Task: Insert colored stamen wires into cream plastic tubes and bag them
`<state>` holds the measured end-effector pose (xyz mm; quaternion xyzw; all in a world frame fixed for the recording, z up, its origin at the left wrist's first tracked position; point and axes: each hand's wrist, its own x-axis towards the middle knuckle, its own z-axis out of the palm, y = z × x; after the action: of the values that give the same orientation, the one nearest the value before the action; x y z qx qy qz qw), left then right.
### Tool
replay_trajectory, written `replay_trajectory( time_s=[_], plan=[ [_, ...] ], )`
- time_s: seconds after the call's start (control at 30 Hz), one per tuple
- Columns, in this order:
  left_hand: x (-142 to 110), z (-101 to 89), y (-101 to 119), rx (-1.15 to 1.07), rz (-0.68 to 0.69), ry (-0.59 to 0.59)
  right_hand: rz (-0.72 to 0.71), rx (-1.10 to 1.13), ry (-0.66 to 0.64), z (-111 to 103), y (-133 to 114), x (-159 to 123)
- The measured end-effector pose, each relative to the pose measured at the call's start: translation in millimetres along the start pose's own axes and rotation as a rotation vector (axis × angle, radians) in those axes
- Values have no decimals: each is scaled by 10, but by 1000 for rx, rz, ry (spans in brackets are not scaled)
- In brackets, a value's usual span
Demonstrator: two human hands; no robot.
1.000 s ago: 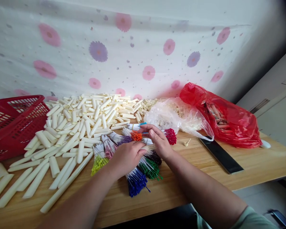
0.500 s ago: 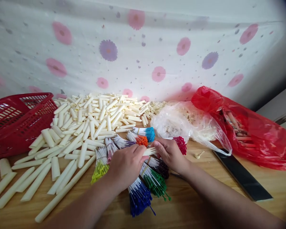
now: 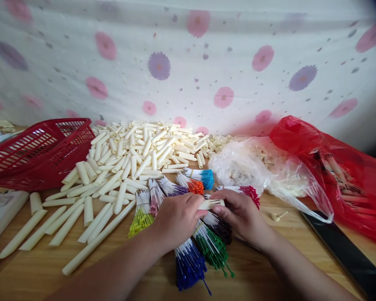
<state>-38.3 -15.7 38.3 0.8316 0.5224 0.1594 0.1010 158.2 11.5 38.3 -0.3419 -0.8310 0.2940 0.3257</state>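
Between my hands is a short cream tube with narrow slits along its side. The fingers of my left hand pinch its left end. My right hand has thumb and fingers closed round the right end. Bundles of white sticks with coloured tips lie around and below the hands: a dark blue bundle, a green bundle, a black bundle, a yellow bundle, an orange bundle, a light blue bundle and a red bundle.
A large heap of cream tubes spreads across the back left, beside a red basket. On the right lie a clear plastic bag, a red plastic bag and a black flat bar. A flowered sheet hangs behind.
The view has swung left, so everything sits further right in the picture. The slitted tube now shows more between my hands, and my right fingers have shifted round its end.
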Motion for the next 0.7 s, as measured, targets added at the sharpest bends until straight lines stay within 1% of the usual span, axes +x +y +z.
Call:
replay_trajectory(
  time_s=[0.03,0.1,0.13,0.17,0.23,0.3,0.37,0.43,0.5,0.53,0.6,0.7],
  plan=[
    [1,-23,14,-100,-24,-24,-140,-149,31,-38,-35,-8],
    [-1,-66,54,-338,-95,-82,-370,-443,31,-101,-107,-20],
    [-4,-80,79,-457,-137,-103,-440,-572,6,-115,-136,-20],
    [-7,-86,105,-559,-175,-114,-480,-685,-29,-113,-156,-12],
    [-10,-76,156,-691,-221,-124,-501,-863,-66,-66,-165,29],
    [-3,-43,190,-715,-221,-138,-477,-986,-91,13,-145,111],
    [21,0,192,-632,-217,-126,-384,-1056,-185,84,-126,234],
    [55,41,159,-448,-242,-70,-236,-1071,-327,125,-129,379],
    [88,76,105,-210,-263,-17,-111,-1061,-418,144,-153,517],
    [100,92,78,-117,-267,-5,-70,-1056,-439,151,-167,575],
    [117,123,38,-22,-263,-7,-16,-1047,-466,163,-186,653],
    [136,162,25,0,-237,-19,53,-1030,-531,169,-200,672]
  ],
)
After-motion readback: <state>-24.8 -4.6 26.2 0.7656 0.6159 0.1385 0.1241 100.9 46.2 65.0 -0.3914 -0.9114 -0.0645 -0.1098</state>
